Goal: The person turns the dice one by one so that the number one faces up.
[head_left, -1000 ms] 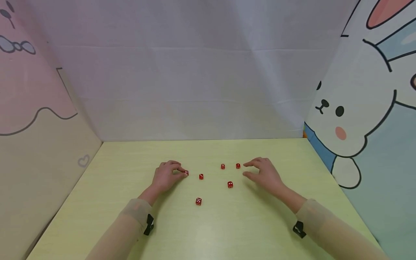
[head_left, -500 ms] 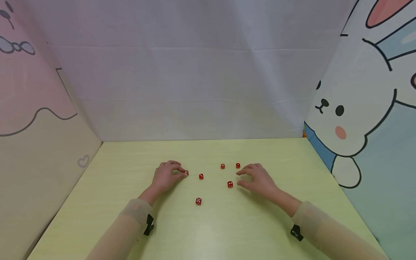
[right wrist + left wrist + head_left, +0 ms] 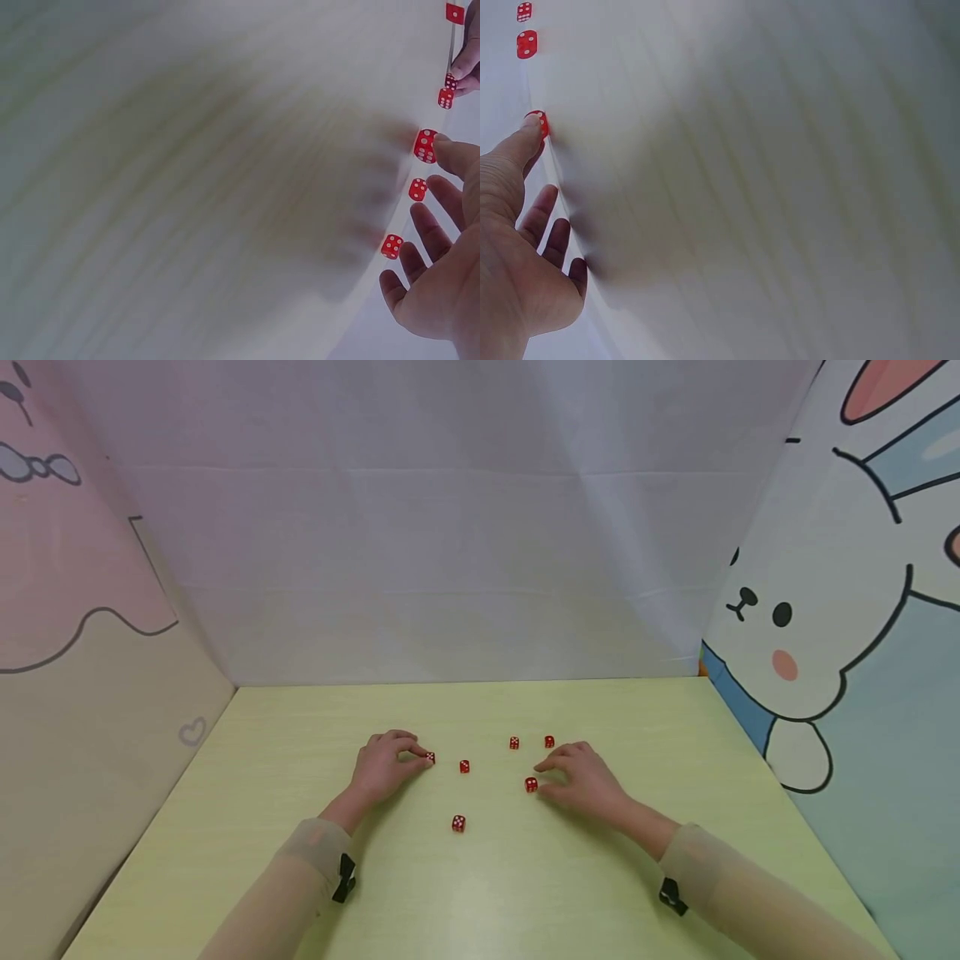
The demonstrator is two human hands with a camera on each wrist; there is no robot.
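Red die (image 3: 431,757) sits pinched in left hand (image 3: 384,765); right hand (image 3: 581,781) gapes beside another die (image 3: 531,785).

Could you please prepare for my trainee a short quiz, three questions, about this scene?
1. How many red dice show in the head view?

2. True or false: the left hand pinches one die.

3. In the head view, where is the lowest die? (a) between the sleeves; (b) beyond both hands; (c) in the left hand.

Key: 1. six; 2. true; 3. a.
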